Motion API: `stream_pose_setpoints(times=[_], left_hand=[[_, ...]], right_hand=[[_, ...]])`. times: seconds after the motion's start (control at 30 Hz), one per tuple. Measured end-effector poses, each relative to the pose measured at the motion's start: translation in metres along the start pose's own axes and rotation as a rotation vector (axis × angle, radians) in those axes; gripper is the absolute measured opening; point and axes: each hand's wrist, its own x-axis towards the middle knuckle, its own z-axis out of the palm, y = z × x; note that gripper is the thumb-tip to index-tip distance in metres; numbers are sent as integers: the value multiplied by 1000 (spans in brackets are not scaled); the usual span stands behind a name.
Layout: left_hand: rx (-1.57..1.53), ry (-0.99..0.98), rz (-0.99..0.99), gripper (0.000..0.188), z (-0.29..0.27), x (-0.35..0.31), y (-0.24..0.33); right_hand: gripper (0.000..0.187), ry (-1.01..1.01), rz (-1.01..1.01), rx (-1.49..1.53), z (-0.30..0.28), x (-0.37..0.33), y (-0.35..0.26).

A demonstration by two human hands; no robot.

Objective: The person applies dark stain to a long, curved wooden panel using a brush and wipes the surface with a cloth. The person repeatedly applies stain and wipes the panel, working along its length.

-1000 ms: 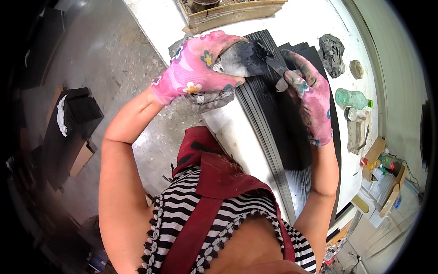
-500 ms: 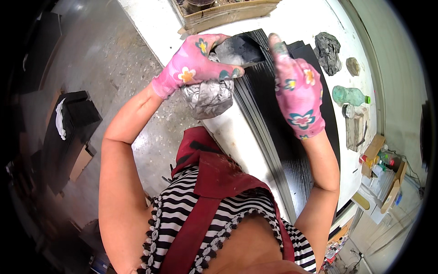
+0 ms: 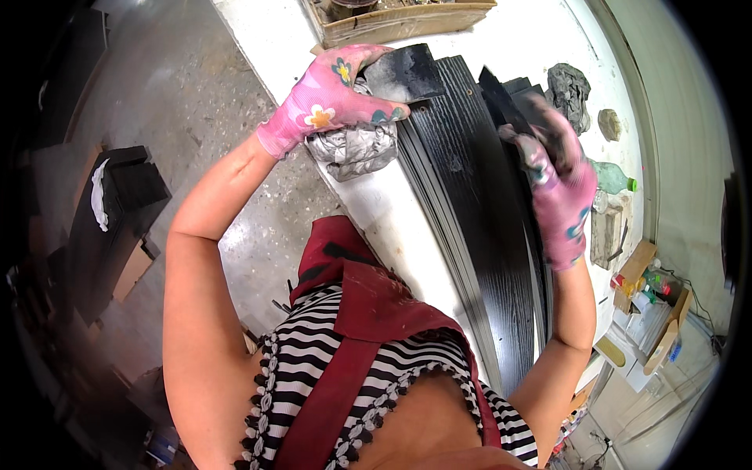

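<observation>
Both hands wear pink flowered gloves. My left hand (image 3: 333, 102) is closed around a dark sheet or pad (image 3: 407, 72), dusted grey, at the far end of the boards. A crumpled silvery-grey wad (image 3: 356, 149) bulges below that hand, against its palm side. Long black wood-grained boards (image 3: 470, 172) lie stacked on the white table, with small holes near their far ends. To the right of the stack, my right hand (image 3: 560, 184) has its blurred fingers curled at a tilted black board (image 3: 501, 98). The rest of that board is partly hidden by the hand.
A cardboard tray (image 3: 407, 23) stands at the table's far end. Along the right side are a dark crumpled wad (image 3: 569, 95), a green bottle (image 3: 615, 177) and a block (image 3: 605, 235). An open box of bottles (image 3: 666, 313) is farther right. Dark boards (image 3: 117, 204) lie at left.
My right hand has moved right and nearer from the top of the stack, with a board tilted at its fingers. My left hand, sheet and silvery wad have shifted slightly farther away.
</observation>
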Motion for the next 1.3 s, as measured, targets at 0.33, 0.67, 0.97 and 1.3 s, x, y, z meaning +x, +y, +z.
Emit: stream_pose_setpoints(times=[0.33,0.67,0.97,1.3], left_hand=[[-3,-103,162,73,5,4,5],[-7,-150,-17,74,-1,8,10],[-224,-153,-184,74,4,6,16],[69,-22,111,68,-2,11,1]], right_hand=[[37,-356,568,327,9,40,15],[24,128,-42,10,-5,23,19],[49,-25,-766,-883,13,17,29],[25,-60,-379,-436,-9,7,-2]])
